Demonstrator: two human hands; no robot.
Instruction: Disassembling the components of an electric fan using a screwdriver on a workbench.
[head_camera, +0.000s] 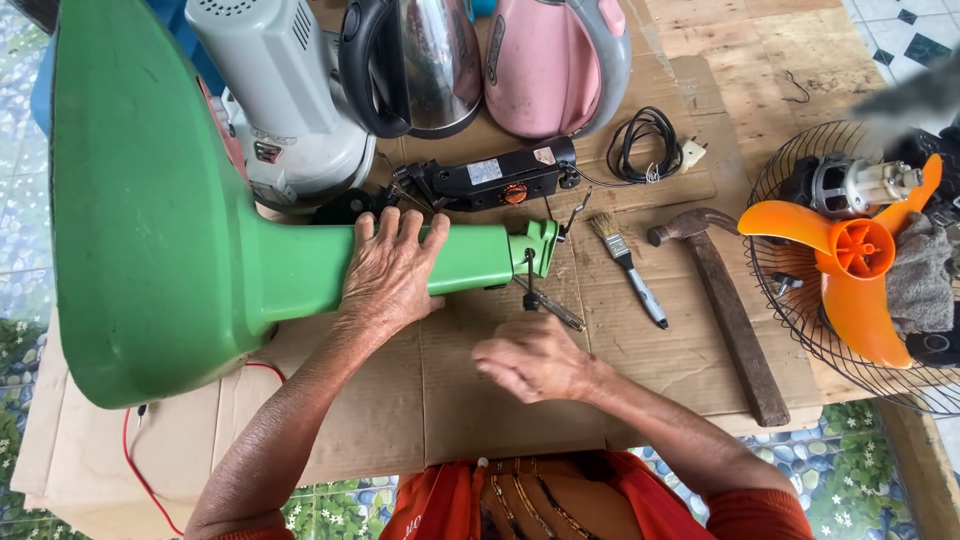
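Nearest the body, at the near edge of the cardboard (440, 400) that covers the table, the right hand (535, 362) hovers palm down, fingers loosely curled and pressed together; whether it holds anything I cannot tell. Just beyond it a small metal tool (548, 305) lies under the tip of the green fan stand (200, 250). The left hand (392, 268) lies spread over the stand's neck, fingers wrapped over the top and pressing it down on the cardboard; the stand's wide base fills the left side.

The step in hand looks like steadying the stand to work at its neck end. The next move probably calls for the right hand to pick up the tool while the left holds the neck from rolling.

Right of the neck lie a brush (625, 262) and a hammer (725, 310). At the right edge a fan guard (790, 290) holds an orange blade (860, 265). Farther off sit a black switch box (495, 178), a coiled cord (645, 145), and, along the far edge, two kettles, steel (420, 60) and pink (555, 60).
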